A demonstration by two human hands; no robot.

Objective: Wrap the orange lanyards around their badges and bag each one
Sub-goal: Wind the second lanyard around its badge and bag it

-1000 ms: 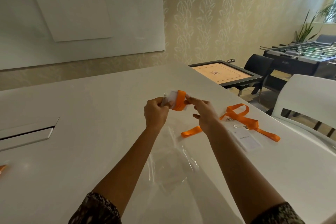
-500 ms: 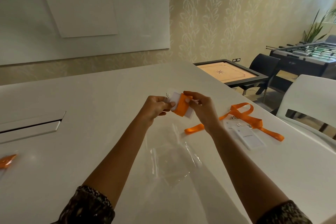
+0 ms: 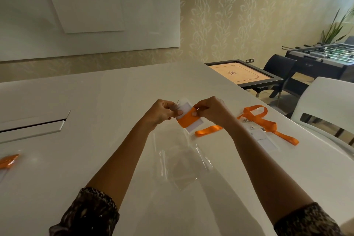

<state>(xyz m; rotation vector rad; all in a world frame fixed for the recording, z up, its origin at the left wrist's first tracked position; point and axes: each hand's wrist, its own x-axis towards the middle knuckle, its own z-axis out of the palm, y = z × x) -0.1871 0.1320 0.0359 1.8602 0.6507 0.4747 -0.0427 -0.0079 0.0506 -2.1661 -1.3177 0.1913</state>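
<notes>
My left hand (image 3: 161, 114) grips the top end of a white badge (image 3: 184, 108) held above the table. An orange lanyard (image 3: 186, 120) is wound across the badge's middle, and my right hand (image 3: 211, 111) pinches the strap at the badge's right edge. The strap's loose tail (image 3: 208, 130) trails down onto the table below my right wrist. A clear plastic bag (image 3: 180, 166) lies flat on the table between my forearms. A second badge (image 3: 265, 141) with its orange lanyard (image 3: 262, 120) lies unwrapped on the table to the right.
A bagged orange lanyard (image 3: 8, 161) shows at the left edge of the white table (image 3: 95, 101). A cable hatch (image 3: 32, 126) is set into the table at the left. A white chair (image 3: 325, 105) stands at the right, with a carrom board (image 3: 241, 74) and foosball table (image 3: 323, 57) behind.
The badge has turned more upright between my hands and the orange strap now crosses it lower. My right hand has risen to the badge's right edge. The camera view shifted slightly left.
</notes>
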